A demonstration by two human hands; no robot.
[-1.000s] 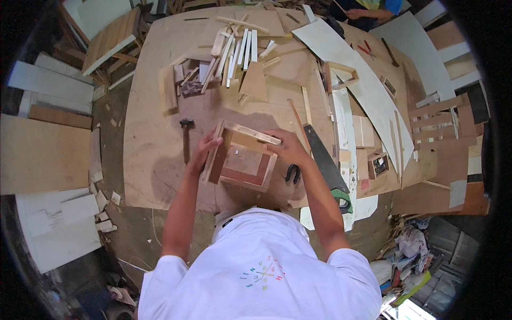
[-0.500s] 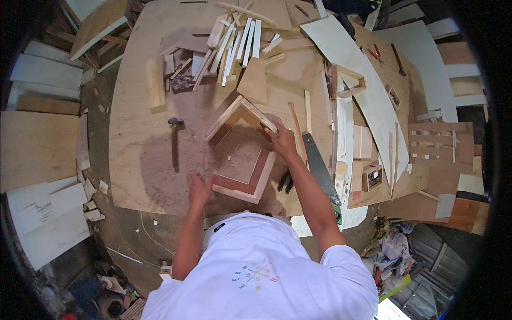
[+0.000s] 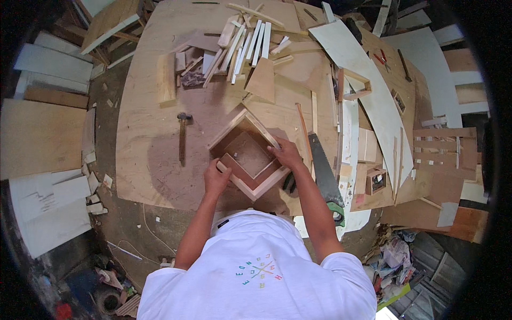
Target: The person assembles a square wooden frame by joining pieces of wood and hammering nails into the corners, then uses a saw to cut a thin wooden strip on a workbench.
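Observation:
A square, open wooden frame (image 3: 253, 192) stands on the plywood bench in front of me, one corner toward my body. It consists of two L-shaped halves whose ends meet at the left and right corners. My left hand (image 3: 216, 179) grips the left corner, fingers over the edge. At the right corner my right hand (image 3: 288, 155) is closed around the wall, its thumb reaching inside. To the left lies a hammer (image 3: 182, 140) with a wooden handle. A handsaw (image 3: 324, 168) with a green handle lies right of my right forearm.
Beyond the frame is a pile of wood strips (image 3: 250, 45), several of them white. A trapezoid board (image 3: 261, 81) lies before it. On the right are a long white panel (image 3: 368, 80), a small wooden box (image 3: 376, 181) and red-handled pliers (image 3: 382, 57).
The two L-shaped halves, apart before, now meet as a square. My left hand has risen to the left corner and taken hold there; my right hand stays on the right corner.

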